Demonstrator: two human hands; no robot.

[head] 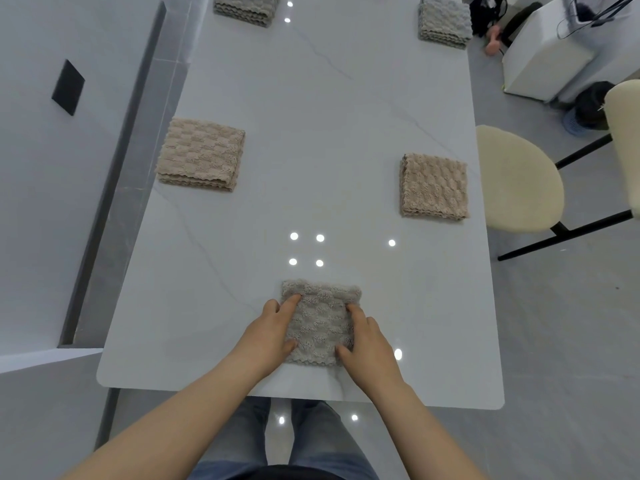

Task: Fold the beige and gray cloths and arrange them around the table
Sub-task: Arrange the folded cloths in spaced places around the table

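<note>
**Squaring a folded gray cloth at the near edge of the table.**
Left hand and right hand lie nearly flat on its sides, fingers extended, gripping nothing. Even inward pressure should align the scalloped, checker-textured plush layers to match the beige square beyond.

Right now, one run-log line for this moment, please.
left hand, right hand: pressing folded gray textured cloth; place: near edge of white glossy table
</note>
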